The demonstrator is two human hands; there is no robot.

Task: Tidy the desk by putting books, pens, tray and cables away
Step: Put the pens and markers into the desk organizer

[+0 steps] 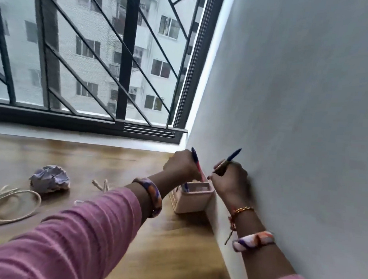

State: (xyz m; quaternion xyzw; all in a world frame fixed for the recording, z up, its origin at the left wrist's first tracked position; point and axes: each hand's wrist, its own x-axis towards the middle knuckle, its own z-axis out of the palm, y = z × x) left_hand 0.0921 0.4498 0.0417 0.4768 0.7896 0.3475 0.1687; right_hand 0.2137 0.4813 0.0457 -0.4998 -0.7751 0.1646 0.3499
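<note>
A pale pink pen holder (193, 202) stands on the wooden desk (111, 162) against the grey wall. My left hand (182, 164) grips a pink pen with a blue cap (196, 158), its lower end inside the holder. My right hand (230, 179) grips a dark pen with a blue cap (232, 155) just above and right of the holder. Another blue pen (186, 187) sits inside the holder. A cream cable (6, 203) lies coiled at the desk's left.
A crumpled paper ball (49, 179) lies left of my arms. A small cream cord end (101, 184) lies near it. The grey wall (299, 125) bounds the desk on the right, and a barred window (86, 56) runs behind it.
</note>
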